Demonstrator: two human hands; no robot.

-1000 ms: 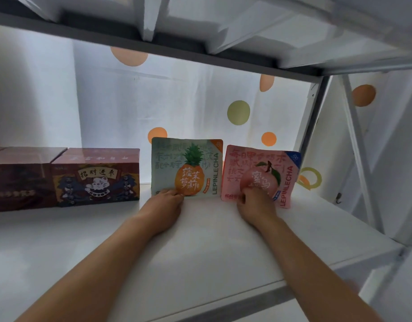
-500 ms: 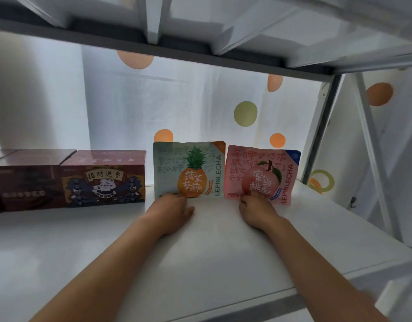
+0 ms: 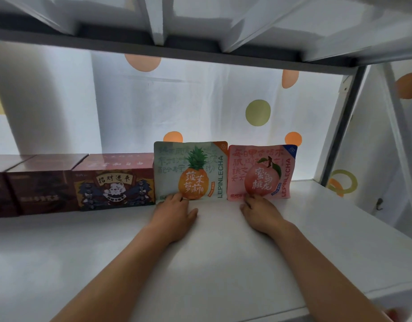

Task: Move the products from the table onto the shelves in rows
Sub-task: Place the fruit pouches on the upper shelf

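Observation:
A green pineapple pouch (image 3: 191,170) and a pink peach pouch (image 3: 262,173) stand upright side by side at the back of the white shelf (image 3: 212,263). The pineapple pouch's left edge meets a dark red box with a cat print (image 3: 114,182). My left hand (image 3: 174,217) lies flat on the shelf, fingertips touching the bottom edge of the pineapple pouch. The fingertips of my right hand (image 3: 260,212) touch the bottom edge of the peach pouch. Neither hand grips anything.
More dark red boxes (image 3: 42,189) continue the row to the left. The upper shelf's underside (image 3: 200,43) hangs low overhead. A grey upright post (image 3: 342,126) stands at the right rear corner. A dotted white curtain hangs behind.
The peach pouch went from leaning to standing straight beside the pineapple pouch. My left hand flattened out on the shelf; both hands stay at the pouches' bases.

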